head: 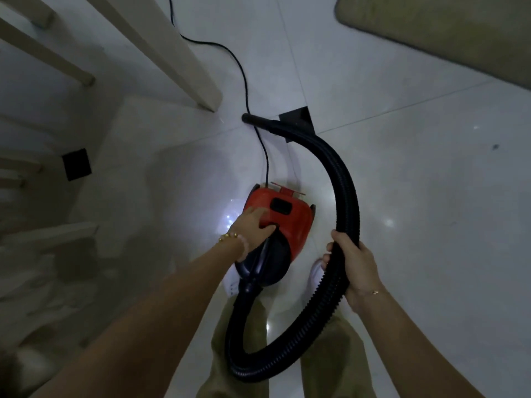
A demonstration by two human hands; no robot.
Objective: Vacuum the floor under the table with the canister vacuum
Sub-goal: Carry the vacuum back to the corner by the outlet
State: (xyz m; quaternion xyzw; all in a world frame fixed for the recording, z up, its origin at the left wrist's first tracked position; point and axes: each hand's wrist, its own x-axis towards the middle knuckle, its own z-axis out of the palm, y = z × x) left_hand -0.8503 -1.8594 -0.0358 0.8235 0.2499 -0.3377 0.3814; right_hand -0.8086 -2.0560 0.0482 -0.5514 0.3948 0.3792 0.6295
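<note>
A red and black canister vacuum [290, 222] hangs low over the pale tiled floor in front of my feet. My left hand [253, 225] grips the handle on its top. Its black ribbed hose [343, 179] loops from the vacuum's near end below my arms, up past my right side and over to a bare nozzle end [248, 118] just above the floor. My right hand [355, 262] is closed around the hose partway along. A black power cord [244, 79] runs from the vacuum's far end toward the top of the view.
Light wooden table legs [198, 81] and chair legs [77, 73] stand at the upper left, with more furniture parts along the left edge. A beige rug [445, 33] lies at the upper right. Small black inset tiles [76, 164] mark the floor joints.
</note>
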